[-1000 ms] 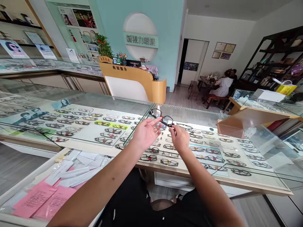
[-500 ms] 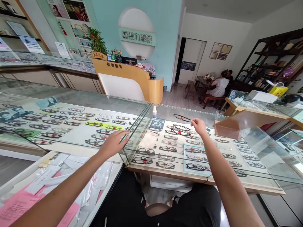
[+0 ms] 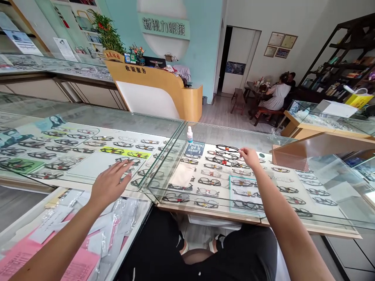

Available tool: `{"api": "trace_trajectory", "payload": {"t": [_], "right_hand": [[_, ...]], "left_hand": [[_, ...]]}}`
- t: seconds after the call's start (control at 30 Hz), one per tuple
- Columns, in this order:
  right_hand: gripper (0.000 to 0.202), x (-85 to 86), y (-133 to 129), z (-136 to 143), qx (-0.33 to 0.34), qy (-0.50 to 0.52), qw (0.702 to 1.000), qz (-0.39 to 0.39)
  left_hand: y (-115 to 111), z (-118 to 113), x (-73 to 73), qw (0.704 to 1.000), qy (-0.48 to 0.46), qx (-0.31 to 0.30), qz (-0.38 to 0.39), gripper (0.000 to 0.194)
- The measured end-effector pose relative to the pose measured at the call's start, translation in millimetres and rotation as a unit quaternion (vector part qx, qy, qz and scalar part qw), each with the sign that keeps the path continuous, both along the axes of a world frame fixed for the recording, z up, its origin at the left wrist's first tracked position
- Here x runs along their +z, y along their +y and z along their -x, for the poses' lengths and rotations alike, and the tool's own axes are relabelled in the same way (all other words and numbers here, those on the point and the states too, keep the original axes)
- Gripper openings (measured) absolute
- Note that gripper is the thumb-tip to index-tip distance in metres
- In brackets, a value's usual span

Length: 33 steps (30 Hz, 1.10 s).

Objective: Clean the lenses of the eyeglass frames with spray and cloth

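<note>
My right hand (image 3: 250, 157) pinches one end of a pair of dark-framed eyeglasses (image 3: 231, 149) with a red tag on the lens, over the right-hand glass case. Directly below lies another dark pair with a red tag (image 3: 224, 162). Further left on that glass, a small white bottle (image 3: 190, 135) stands upright near a blue printed card (image 3: 194, 150) and a pale cloth (image 3: 182, 175). My left hand (image 3: 109, 182) has its fingers spread, palm down, over the front of the left glass case (image 3: 84, 166); whether it touches the glass I cannot tell.
An open drawer (image 3: 148, 195) of plastic sleeves and pink papers (image 3: 73, 259) sits below my left arm. Rows of eyeglasses fill both cases. A wooden cashier counter (image 3: 175, 82) stands beyond, and people sit at a table (image 3: 254, 88) at the back right.
My left hand has moved left, away from the corner where the cases meet, and its fingers have spread. My right hand and the eyeglasses sit slightly lower, nearer the tagged pair below.
</note>
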State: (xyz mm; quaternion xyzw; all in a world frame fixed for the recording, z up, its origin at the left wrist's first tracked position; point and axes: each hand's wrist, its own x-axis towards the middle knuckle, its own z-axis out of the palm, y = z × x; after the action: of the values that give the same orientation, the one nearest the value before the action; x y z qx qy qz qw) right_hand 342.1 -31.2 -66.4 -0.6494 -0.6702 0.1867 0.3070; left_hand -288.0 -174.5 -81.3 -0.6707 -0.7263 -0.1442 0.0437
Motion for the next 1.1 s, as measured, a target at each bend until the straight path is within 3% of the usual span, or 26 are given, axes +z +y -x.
{"api": "trace_trajectory", "payload": {"t": [0.23,0.5,0.67,0.77,0.87,0.93,1.0,1.1], "right_hand": [[0.052,-0.2,-6,0,-0.012,-0.007,1.000,0.002],[0.077,2.2,-12,-2,-0.018,-0.009,1.000,-0.006],[0.071,0.9,-13,-6,-0.041,-0.020,0.999,-0.012],[0.067,2.3,-16,-12,-0.088,-0.045,0.993,-0.062],[0.058,7.7,-20,-17,-0.144,-0.078,0.980,-0.111],[0.050,14.8,-24,-12,-0.137,-0.105,0.974,-0.144],[0.044,24.7,-31,6,-0.098,-0.145,0.965,-0.198],[0.039,40.5,-52,61,0.052,-0.183,0.944,-0.268]], "left_hand": [[-4,-1,-0.4,1.000,-0.018,0.000,-0.001,0.061],[-11,-12,2.8,0.995,-0.092,-0.007,-0.046,0.051],[-15,-14,8.3,0.987,-0.147,-0.014,-0.063,0.040],[-15,1,21.5,0.969,-0.233,0.024,-0.073,0.029],[-20,33,39.8,0.923,-0.376,0.066,-0.041,0.023],[-30,56,47.2,0.898,-0.434,0.073,-0.021,0.027],[-48,73,44.9,0.889,-0.451,0.076,0.010,0.036],[-73,84,24.7,0.891,-0.439,0.076,0.082,0.054]]}}
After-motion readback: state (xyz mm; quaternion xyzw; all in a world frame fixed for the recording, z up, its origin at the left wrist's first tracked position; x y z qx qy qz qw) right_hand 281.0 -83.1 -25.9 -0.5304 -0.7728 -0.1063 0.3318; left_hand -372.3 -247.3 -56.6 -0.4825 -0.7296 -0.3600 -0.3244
